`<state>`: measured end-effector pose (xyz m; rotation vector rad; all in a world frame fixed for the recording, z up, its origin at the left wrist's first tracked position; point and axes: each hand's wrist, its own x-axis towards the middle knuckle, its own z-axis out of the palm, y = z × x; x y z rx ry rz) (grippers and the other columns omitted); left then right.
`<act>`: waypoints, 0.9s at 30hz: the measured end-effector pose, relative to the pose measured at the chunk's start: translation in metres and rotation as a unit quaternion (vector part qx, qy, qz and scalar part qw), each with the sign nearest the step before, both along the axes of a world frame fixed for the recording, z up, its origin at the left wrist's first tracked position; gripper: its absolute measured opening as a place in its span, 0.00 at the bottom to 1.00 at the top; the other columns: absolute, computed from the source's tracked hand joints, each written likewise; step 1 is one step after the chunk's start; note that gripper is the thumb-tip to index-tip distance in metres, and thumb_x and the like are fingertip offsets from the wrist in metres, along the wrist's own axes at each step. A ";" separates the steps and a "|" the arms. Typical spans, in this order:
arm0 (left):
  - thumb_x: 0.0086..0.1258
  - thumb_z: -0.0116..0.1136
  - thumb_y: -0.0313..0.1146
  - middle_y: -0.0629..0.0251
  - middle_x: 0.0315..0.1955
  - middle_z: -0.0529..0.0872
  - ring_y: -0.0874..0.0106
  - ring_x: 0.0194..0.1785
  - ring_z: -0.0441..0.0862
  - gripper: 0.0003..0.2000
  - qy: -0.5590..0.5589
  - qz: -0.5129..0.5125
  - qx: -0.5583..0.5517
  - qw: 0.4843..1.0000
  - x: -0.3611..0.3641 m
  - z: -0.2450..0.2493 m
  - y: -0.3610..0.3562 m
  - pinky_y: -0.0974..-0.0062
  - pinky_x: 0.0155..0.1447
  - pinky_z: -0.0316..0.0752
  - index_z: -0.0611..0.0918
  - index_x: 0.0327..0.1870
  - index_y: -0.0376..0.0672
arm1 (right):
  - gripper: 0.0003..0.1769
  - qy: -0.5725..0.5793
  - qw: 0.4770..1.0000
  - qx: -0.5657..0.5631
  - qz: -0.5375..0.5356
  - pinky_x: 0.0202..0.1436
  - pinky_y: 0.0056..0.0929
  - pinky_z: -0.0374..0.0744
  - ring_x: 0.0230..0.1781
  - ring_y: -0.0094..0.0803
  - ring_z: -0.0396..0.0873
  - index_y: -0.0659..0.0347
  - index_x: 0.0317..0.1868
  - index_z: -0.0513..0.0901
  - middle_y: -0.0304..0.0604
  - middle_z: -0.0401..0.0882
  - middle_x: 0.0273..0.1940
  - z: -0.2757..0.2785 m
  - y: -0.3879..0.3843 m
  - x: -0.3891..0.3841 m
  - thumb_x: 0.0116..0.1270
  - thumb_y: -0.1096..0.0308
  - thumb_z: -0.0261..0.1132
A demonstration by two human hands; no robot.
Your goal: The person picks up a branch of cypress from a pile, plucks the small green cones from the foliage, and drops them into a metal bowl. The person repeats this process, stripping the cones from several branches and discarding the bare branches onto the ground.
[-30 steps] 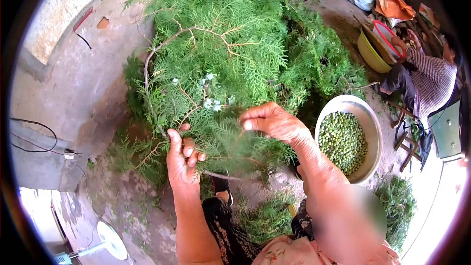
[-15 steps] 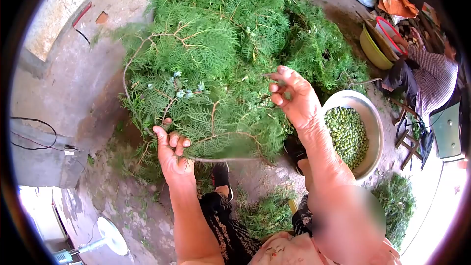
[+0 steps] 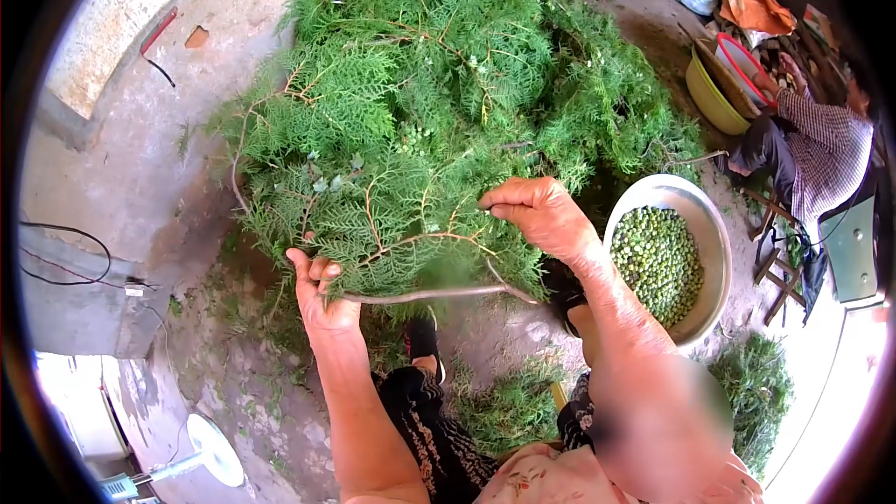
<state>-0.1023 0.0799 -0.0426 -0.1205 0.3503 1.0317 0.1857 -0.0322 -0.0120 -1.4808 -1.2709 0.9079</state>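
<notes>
My left hand [image 3: 327,294] is closed around a leafy conifer branch [image 3: 425,296], whose bare brown stem runs to the right across my lap side. Flat green sprays and a few pale blue-green cones [image 3: 327,183] sit on the twigs above this hand. My right hand [image 3: 541,217] is pinched at the right side of the held branch's foliage; whatever lies between its fingertips is too small to make out. Beyond both hands spreads a big heap of cut green branches [image 3: 411,56]. A metal basin [image 3: 719,257] of small green cones [image 3: 656,261] stands right of my right forearm.
Loose greenery [image 3: 513,401] lies by my feet, with another pile [image 3: 751,383] past the basin. At the right a person [image 3: 831,154] sits near a yellow-green basin [image 3: 711,98] and a wooden stool [image 3: 779,280]. A white fan [image 3: 215,448] stands lower left.
My right hand has come down and left to the foliage, its fingers now pinched together. My left hand has shifted slightly left and down, still gripping the branch, whose stem has tilted.
</notes>
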 end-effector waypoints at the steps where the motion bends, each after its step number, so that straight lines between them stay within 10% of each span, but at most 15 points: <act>1: 0.67 0.53 0.47 0.72 0.09 0.67 0.70 0.17 0.69 0.17 0.010 0.009 -0.029 0.999 0.003 0.003 -0.001 0.66 0.28 0.77 0.80 0.38 0.41 | 0.08 -0.010 1.000 0.013 0.015 0.47 0.27 0.76 0.38 0.30 0.81 0.60 0.39 0.84 0.44 0.84 0.37 0.000 0.000 -0.002 0.58 0.73 0.64; 6: 0.65 0.55 0.47 0.73 0.09 0.63 0.74 0.12 0.61 0.16 -0.002 -0.011 -0.062 0.998 0.014 0.008 -0.005 0.69 0.25 0.76 0.80 0.41 0.43 | 0.09 -0.077 0.991 -0.056 0.096 0.41 0.24 0.76 0.36 0.24 0.80 0.62 0.40 0.84 0.43 0.83 0.35 0.010 0.002 -0.008 0.58 0.77 0.64; 13: 0.64 0.56 0.48 0.73 0.09 0.65 0.73 0.15 0.69 0.16 0.064 -0.015 -0.075 0.995 0.032 0.019 -0.013 0.70 0.21 0.75 0.79 0.40 0.43 | 0.19 0.165 0.974 -0.100 0.117 0.24 0.17 0.67 0.22 0.15 0.68 0.57 0.54 0.78 0.38 0.84 0.37 0.027 -0.002 -0.018 0.61 0.67 0.65; 17: 0.64 0.55 0.49 0.73 0.09 0.66 0.73 0.14 0.68 0.16 0.058 -0.025 -0.059 0.996 0.033 0.018 -0.014 0.70 0.21 0.76 0.79 0.37 0.43 | 0.18 -0.014 0.987 0.047 0.154 0.23 0.17 0.67 0.19 0.17 0.67 0.57 0.48 0.82 0.39 0.83 0.36 -0.090 0.013 0.004 0.59 0.60 0.67; 20: 0.64 0.56 0.50 0.72 0.09 0.67 0.72 0.14 0.68 0.17 0.089 -0.004 -0.073 0.993 0.029 0.015 -0.010 0.68 0.22 0.76 0.78 0.28 0.43 | 0.12 0.136 0.987 -0.085 0.022 0.22 0.19 0.67 0.19 0.17 0.68 0.58 0.42 0.83 0.37 0.82 0.32 -0.023 -0.001 -0.004 0.61 0.62 0.65; 22: 0.64 0.56 0.50 0.71 0.09 0.67 0.70 0.15 0.69 0.20 0.060 -0.002 -0.092 0.994 0.020 0.015 -0.006 0.65 0.24 0.76 0.74 0.20 0.43 | 0.11 0.040 0.992 -0.081 -0.086 0.20 0.19 0.66 0.19 0.17 0.68 0.58 0.40 0.83 0.36 0.81 0.30 0.005 -0.002 0.001 0.62 0.62 0.64; 24: 0.65 0.56 0.49 0.72 0.09 0.68 0.68 0.16 0.70 0.20 0.029 0.005 -0.088 0.996 0.014 0.014 -0.004 0.64 0.25 0.76 0.73 0.19 0.44 | 0.09 0.163 0.953 -0.090 -0.238 0.17 0.16 0.63 0.18 0.17 0.67 0.60 0.43 0.80 0.36 0.79 0.29 0.011 -0.002 0.009 0.65 0.66 0.61; 27: 0.66 0.54 0.49 0.72 0.10 0.68 0.68 0.18 0.71 0.20 -0.040 0.002 -0.055 0.998 0.010 0.014 0.001 0.65 0.27 0.76 0.72 0.19 0.44 | 0.08 0.431 0.885 -0.008 -0.174 0.16 0.14 0.62 0.21 0.21 0.69 0.61 0.40 0.75 0.43 0.78 0.34 0.007 -0.010 0.035 0.66 0.66 0.60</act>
